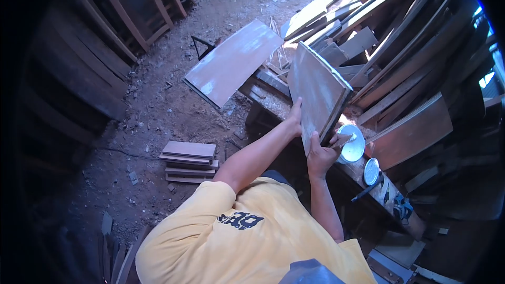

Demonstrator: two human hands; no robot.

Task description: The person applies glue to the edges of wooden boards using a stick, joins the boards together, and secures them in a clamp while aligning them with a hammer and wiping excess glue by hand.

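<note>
A rectangular wooden panel (317, 92) is held up, tilted, above a low bench, with white paste along its upper right edge. My left hand (295, 118) grips its left side, its fingers partly hidden. At the lower corner, my right hand (322, 156) closes on the panel with the thumb on the broad face. A short, brownish, flat shape with a white-smeared tip extends from this hand; whether it is a stick or a finger is unclear. Just beyond is a tub of white paste (353, 150), its round lid (371, 170) lying nearby.
The bench (386, 192) carries a dark-handled tool (366, 191). Another panel (235, 63) lies flat beyond my left hand. Several short boards (190, 160) are stacked on the dusty floor. Long timbers (400, 68) lean at the right, and a brown board (413, 134) stands beside the tub.
</note>
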